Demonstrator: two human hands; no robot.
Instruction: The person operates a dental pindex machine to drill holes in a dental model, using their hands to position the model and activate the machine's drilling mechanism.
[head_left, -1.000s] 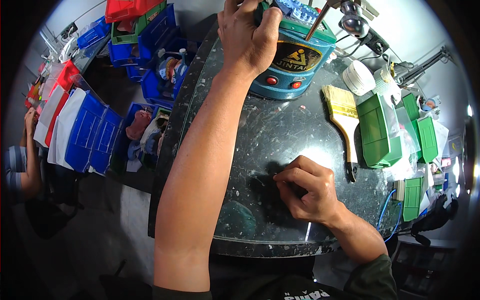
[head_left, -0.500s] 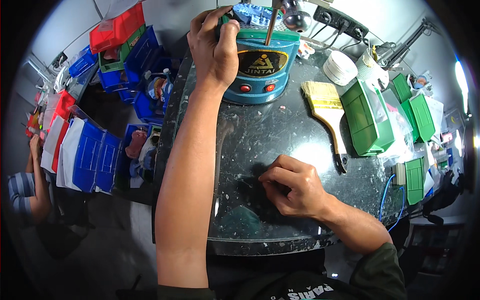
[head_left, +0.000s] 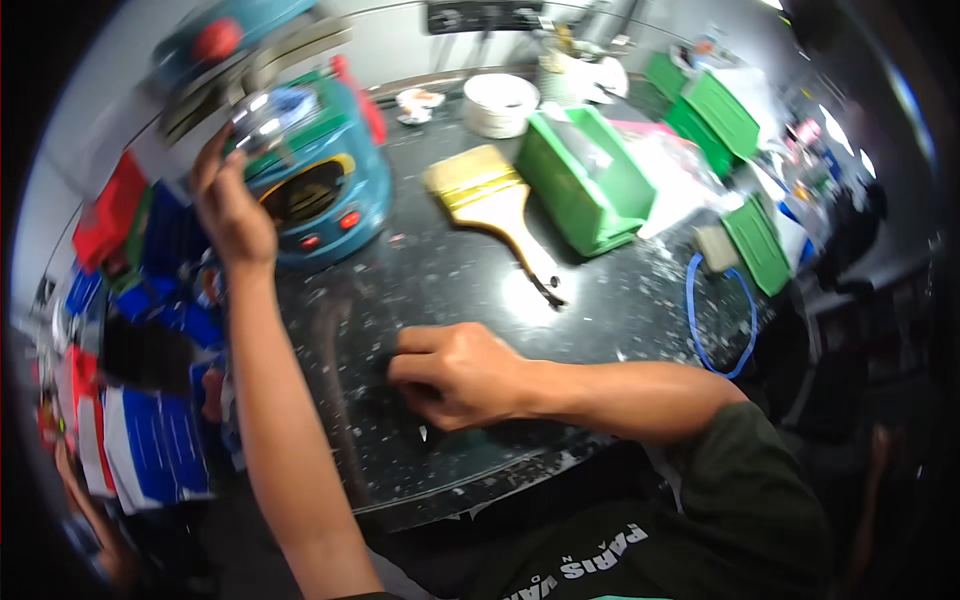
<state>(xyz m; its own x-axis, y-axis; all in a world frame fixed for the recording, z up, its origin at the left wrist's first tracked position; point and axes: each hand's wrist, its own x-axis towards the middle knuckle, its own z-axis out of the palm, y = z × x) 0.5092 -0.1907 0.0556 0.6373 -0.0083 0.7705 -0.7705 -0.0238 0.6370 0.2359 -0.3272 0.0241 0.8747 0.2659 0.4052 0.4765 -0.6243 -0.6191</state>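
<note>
My left hand point(head_left: 238, 205) is raised at the left side of a teal bench machine point(head_left: 362, 200), which has two red buttons. Its fingers reach up beside a shiny metal ball knob point(head_left: 257, 122); motion blur hides their grip. On the machine's green top point(head_left: 325, 115) sits a smeared pale-blue shape point(head_left: 295, 98). Over it hangs the machine's upper head point(head_left: 185, 45), with a red knob. My right hand point(head_left: 455, 375) is a loose fist at the near side of the dark tabletop point(head_left: 400, 285), with nothing visible in it.
A wide paintbrush point(head_left: 485, 190) lies right of the machine, beside a green bin point(head_left: 600, 200). Behind them stands a white tub point(head_left: 500, 105). A blue cord point(head_left: 692, 310) loops at the right edge. Blue bins point(head_left: 155, 450) stand at left, near another person's arm point(head_left: 85, 500).
The view has turned, so the machine and brush appear further left. My left hand's fingers now lie by the metal knob rather than the blue dental model. My right hand stays curled.
</note>
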